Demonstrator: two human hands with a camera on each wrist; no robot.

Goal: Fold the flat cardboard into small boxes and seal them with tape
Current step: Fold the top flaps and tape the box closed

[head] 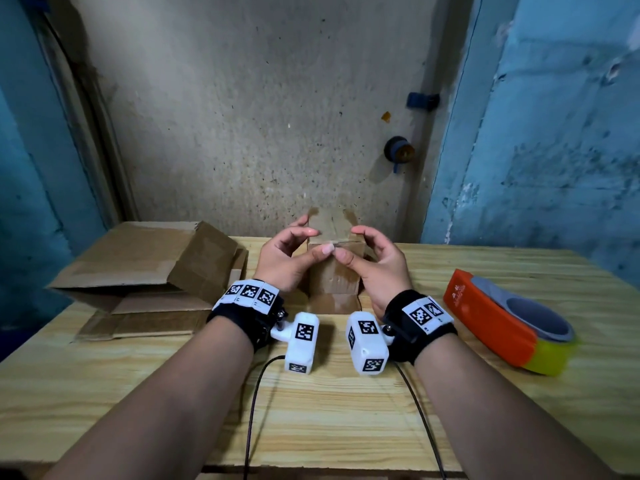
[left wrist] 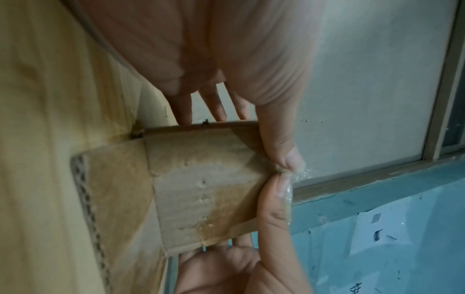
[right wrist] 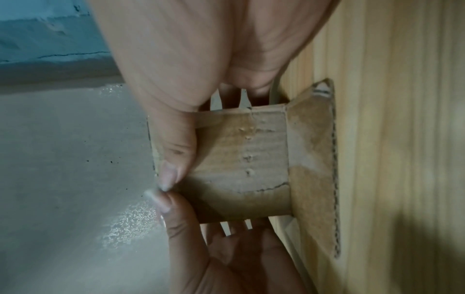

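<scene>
From the head view I have the small box standing upright on the wooden table between the stack of flat cardboard and the tape dispenser, my left hand and right hand cupped round it with thumbs meeting at the top near edge. The left wrist view shows both thumbs tip to tip on that edge, fingers behind the box, so I should press evenly. In the right wrist view the bottom flap splays onto the table; I'd keep both grips firm while creasing.
</scene>
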